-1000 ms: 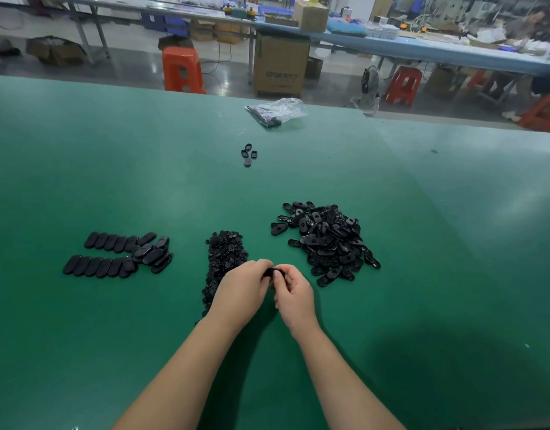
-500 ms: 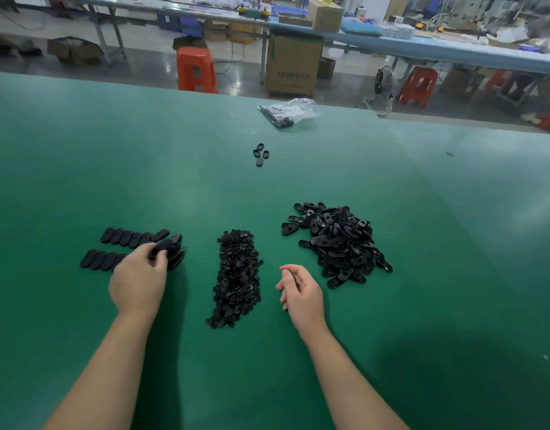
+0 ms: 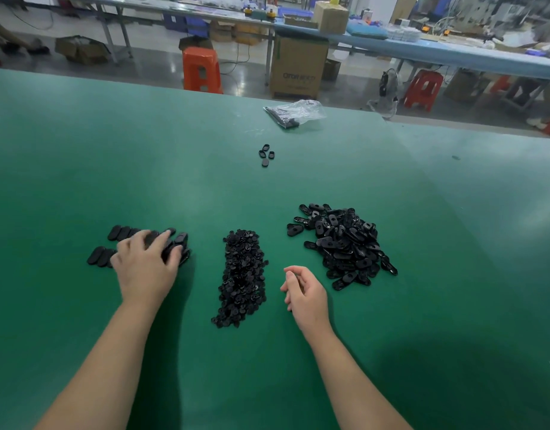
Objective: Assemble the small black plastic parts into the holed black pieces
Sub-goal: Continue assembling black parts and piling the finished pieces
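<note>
Early stage, by my guess. Finished pieces point(image 3: 112, 243) in 2 short rows, left of frame; left hand point(image 3: 146, 265) spread, fingers resting on them. Right hand point(image 3: 301, 293) loosely curled, empty, on bench point(image 3: 81, 156). Small parts point(image 3: 241, 274) centre, big holed-piece heap point(image 3: 345, 243) right: most left.

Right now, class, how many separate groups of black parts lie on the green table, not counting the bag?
4: finished rows far left under the left hand, small parts in the middle, holed pieces at right, loose few farther back.

Left hand point(image 3: 146, 268) over assembled pieces point(image 3: 112, 243); right hand point(image 3: 304, 294) loose between two black heaps point(image 3: 242, 274).
</note>
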### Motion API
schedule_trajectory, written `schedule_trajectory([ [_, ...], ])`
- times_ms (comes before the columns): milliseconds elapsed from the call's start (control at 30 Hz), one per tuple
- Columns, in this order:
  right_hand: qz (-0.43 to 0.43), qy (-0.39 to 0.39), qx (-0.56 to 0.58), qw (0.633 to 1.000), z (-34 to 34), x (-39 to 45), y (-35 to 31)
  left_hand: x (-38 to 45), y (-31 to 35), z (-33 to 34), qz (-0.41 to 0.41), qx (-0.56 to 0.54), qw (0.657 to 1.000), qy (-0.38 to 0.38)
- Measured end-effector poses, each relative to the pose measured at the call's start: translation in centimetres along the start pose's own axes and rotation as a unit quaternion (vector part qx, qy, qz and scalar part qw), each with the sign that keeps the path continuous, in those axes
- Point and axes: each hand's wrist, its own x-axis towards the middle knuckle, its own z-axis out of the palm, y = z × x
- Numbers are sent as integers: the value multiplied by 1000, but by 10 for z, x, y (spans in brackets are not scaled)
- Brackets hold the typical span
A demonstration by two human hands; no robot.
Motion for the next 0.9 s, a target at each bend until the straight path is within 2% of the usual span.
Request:
schedule_trajectory([
  [167,0,-5,-6,1000,0,0,0,1,22,15,58,35,996,-61],
  [300,-1,-8,-13,1000,0,0,0,5,16,23,43,67,993,-90],
  [533,-5,-7,-26,1000,0,0,1,8,-14,19,-16,30,998,-56],
  [733,-9,-7,-31,999,0,0,2,14,-38,13,-14,20,1000,-7],
  [900,-9,-4,-38,999,1,1,3,21,-51,6,-41,34,998,-27],
])
